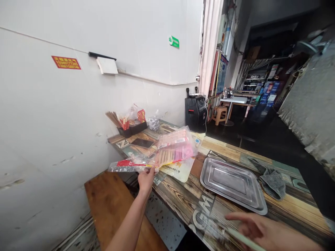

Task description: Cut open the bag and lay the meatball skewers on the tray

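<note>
My left hand (pixel 146 178) pinches the near end of a long clear plastic packet (pixel 167 151) with red and pink print, holding it up over the near left edge of the wooden table (pixel 230 148). Thin wooden sticks seem to show through the plastic. My right hand (pixel 264 232) hovers low at the bottom right over the table, fingers pointing left, with a pale thin stick (pixel 242 240) lying along it; whether it grips the stick is unclear. An empty steel tray (pixel 232 184) lies between the hands.
A grey cloth (pixel 273 181) lies right of the tray. A black holder with chopsticks (pixel 125 125), a dark phone (pixel 142 143) and a printed sheet (pixel 178 169) sit at the wall end. A wooden bench (pixel 110 205) stands below. A black speaker (pixel 195 113) is beyond.
</note>
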A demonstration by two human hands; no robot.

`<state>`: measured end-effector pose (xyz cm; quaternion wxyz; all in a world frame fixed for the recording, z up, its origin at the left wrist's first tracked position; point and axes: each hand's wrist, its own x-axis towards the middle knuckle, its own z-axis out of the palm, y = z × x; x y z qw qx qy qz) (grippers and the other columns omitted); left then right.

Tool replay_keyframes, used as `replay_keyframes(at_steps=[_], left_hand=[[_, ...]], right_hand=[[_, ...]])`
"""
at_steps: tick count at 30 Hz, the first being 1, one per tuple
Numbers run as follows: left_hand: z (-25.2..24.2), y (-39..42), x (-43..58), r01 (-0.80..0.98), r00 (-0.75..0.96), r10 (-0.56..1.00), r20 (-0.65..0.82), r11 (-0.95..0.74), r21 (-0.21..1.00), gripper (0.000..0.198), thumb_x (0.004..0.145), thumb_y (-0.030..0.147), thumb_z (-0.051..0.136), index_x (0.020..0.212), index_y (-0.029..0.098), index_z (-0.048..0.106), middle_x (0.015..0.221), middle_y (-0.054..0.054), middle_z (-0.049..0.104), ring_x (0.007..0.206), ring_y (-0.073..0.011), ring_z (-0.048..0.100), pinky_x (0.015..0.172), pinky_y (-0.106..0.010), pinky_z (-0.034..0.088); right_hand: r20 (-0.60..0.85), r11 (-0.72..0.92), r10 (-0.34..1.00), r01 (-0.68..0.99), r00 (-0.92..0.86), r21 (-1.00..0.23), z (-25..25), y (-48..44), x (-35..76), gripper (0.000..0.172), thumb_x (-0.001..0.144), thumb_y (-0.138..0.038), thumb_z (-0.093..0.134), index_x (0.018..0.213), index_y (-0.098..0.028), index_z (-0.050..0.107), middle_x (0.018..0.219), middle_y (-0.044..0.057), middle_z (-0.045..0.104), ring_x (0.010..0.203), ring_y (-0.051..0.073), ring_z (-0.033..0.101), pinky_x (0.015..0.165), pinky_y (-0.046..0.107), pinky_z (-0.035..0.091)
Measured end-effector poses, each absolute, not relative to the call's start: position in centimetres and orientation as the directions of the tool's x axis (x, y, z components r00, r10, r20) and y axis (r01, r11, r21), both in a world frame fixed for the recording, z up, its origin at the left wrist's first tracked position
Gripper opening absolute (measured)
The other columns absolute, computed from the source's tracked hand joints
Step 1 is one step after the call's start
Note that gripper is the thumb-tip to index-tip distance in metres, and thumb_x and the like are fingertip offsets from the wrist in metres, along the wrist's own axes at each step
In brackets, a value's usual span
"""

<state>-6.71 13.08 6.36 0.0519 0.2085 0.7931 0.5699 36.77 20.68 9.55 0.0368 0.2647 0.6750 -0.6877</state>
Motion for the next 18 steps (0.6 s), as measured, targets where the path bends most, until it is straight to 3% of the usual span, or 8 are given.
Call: replay_keyframes(at_steps=[2, 4, 6, 8, 12, 18], left_hand=[[6.3, 12.9, -6.9, 0.293, -0.896, 0.412, 0.168, 0.262, 0.920, 0.043, 0.067, 0.056, 0.049, 0.062, 0.016, 0.061, 0.064, -0.010, 0.067, 0.064, -0.0238, 0.063, 0.062, -0.030, 0.043], [6.6, 12.7, -6.8, 0.336, -0.882, 0.428, 0.196, 0.284, 0.898, 0.041, 0.072, 0.054, 0.047, 0.063, 0.017, 0.061, 0.064, -0.008, 0.067, 0.066, -0.0235, 0.062, 0.065, -0.030, 0.042], [7.3, 12.4, -6.6, 0.384, -0.867, 0.449, 0.218, 0.323, 0.865, 0.039, 0.077, 0.050, 0.043, 0.062, 0.019, 0.060, 0.063, -0.007, 0.066, 0.066, -0.0233, 0.061, 0.068, -0.031, 0.040], [8.2, 12.3, -6.1, 0.442, -0.846, 0.477, 0.240, 0.374, 0.815, 0.038, 0.082, 0.046, 0.038, 0.062, 0.020, 0.057, 0.063, -0.007, 0.066, 0.066, -0.0227, 0.060, 0.068, -0.031, 0.039], [9.8, 12.4, -5.3, 0.552, -0.804, 0.509, 0.308, 0.445, 0.706, 0.039, 0.087, 0.041, 0.031, 0.064, 0.020, 0.054, 0.066, -0.008, 0.066, 0.067, -0.0219, 0.060, 0.067, -0.030, 0.038], [10.4, 12.6, -5.6, 0.588, -0.790, 0.504, 0.347, 0.466, 0.661, 0.043, 0.087, 0.040, 0.028, 0.068, 0.017, 0.060, 0.069, -0.012, 0.066, 0.071, -0.0243, 0.060, 0.071, -0.033, 0.038]], right_hand=[[-0.352, -0.220, 0.235, 0.303, -0.906, -0.927, 11.5, 21.1, 32.2, 0.068, 0.065, -0.043, 0.075, 0.123, -0.017, 0.051, 0.062, -0.005, 0.052, 0.047, 0.006, 0.043, 0.046, 0.019, 0.037], [-0.279, -0.208, 0.248, 0.230, -0.928, -0.951, 13.1, 21.9, 26.7, 0.063, 0.062, -0.054, 0.076, 0.106, -0.013, 0.057, 0.057, -0.006, 0.050, 0.043, 0.005, 0.041, 0.042, 0.018, 0.032], [-0.316, -0.199, 0.184, 0.280, -0.931, -0.939, 14.1, 22.8, 21.4, 0.064, 0.057, -0.060, 0.077, 0.094, -0.012, 0.056, 0.058, -0.005, 0.052, 0.043, 0.006, 0.047, 0.040, 0.017, 0.030], [-0.431, -0.179, 0.143, 0.405, -0.891, -0.897, 14.5, 23.6, 17.2, 0.059, 0.065, -0.066, 0.068, 0.088, -0.013, 0.055, 0.054, -0.004, 0.052, 0.040, 0.008, 0.049, 0.036, 0.017, 0.027], [-0.583, -0.097, 0.107, 0.575, -0.806, -0.812, 14.5, 24.6, 12.2, 0.050, 0.083, -0.063, 0.051, 0.080, -0.013, 0.055, 0.048, -0.003, 0.052, 0.035, 0.009, 0.049, 0.031, 0.015, 0.027], [-0.522, -0.066, 0.100, 0.517, -0.847, -0.853, 14.3, 26.0, 9.2, 0.045, 0.086, -0.054, 0.052, 0.077, -0.011, 0.058, 0.044, -0.003, 0.051, 0.031, 0.006, 0.043, 0.030, 0.014, 0.028]])
